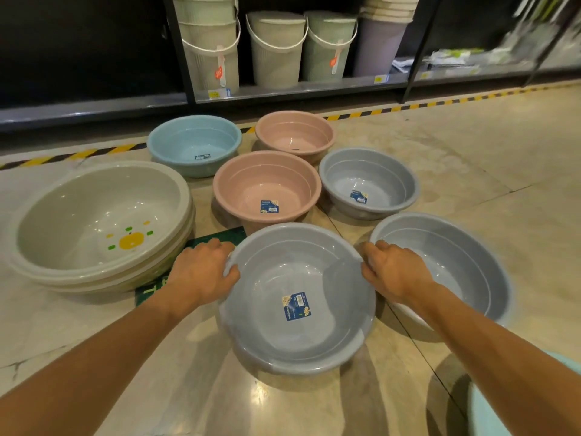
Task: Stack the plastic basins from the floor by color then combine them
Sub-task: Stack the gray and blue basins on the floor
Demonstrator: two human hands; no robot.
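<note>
A glossy beige floor [471, 171] fills the scene. Nearest, the left hand [201, 272] and right hand [396, 272] grip opposite rims of a grey basin [298, 335] bearing a blue label, seemingly nested in another grey one. Just right sits a second grey basin [465, 247]; left, stacked cream basins [94, 221] with a yellow fruit print. Farther lie a pink basin [267, 187], a third grey basin [367, 180], a blue basin [193, 143] and another pink one [294, 132]. Beyond striped tape [408, 106], a shelf [283, 89] holds lidded bins [276, 48].
</note>
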